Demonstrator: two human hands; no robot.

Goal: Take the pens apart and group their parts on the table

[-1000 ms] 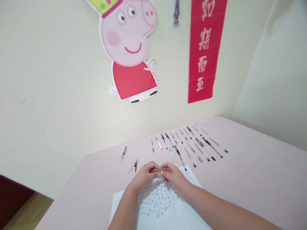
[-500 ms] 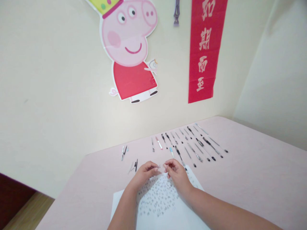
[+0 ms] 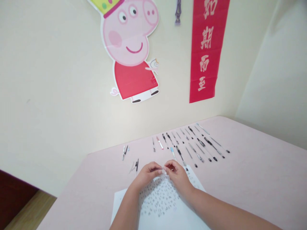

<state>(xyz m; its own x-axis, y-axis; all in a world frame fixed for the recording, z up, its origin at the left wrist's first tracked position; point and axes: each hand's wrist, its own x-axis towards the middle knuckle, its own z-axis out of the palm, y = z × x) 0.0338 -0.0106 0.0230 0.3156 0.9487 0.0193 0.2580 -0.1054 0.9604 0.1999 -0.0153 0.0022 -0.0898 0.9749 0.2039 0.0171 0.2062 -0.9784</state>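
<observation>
My left hand [image 3: 148, 175] and my right hand [image 3: 178, 179] meet above the upper part of a white sheet of paper [image 3: 158, 222]. The fingers of both are pinched. Between the fingertips shows a small clear piece [image 3: 164, 171], too small to name. Dense rows of dark handwritten or printed characters cover much of the sheet below my wrists. Just beyond my right hand lie a black-capped pen [image 3: 181, 156] and a light-blue-topped pen [image 3: 172, 152]. Left of my left hand rest a thin black pen part [image 3: 137, 164] and clear pieces [image 3: 132, 167].
Several pens and refills [image 3: 201, 143] lie in two slanted rows at the back right of the pink table [image 3: 240, 191]. A small group of pen parts [image 3: 125, 152] lies at the back left. Behind the table rises a wall with a cartoon pig cutout [image 3: 135, 80] and a red banner [image 3: 206, 64].
My two hands have come closer together, so their fingertips now almost touch around the small clear piece. The view has shifted slightly. The pens on the table stay put.
</observation>
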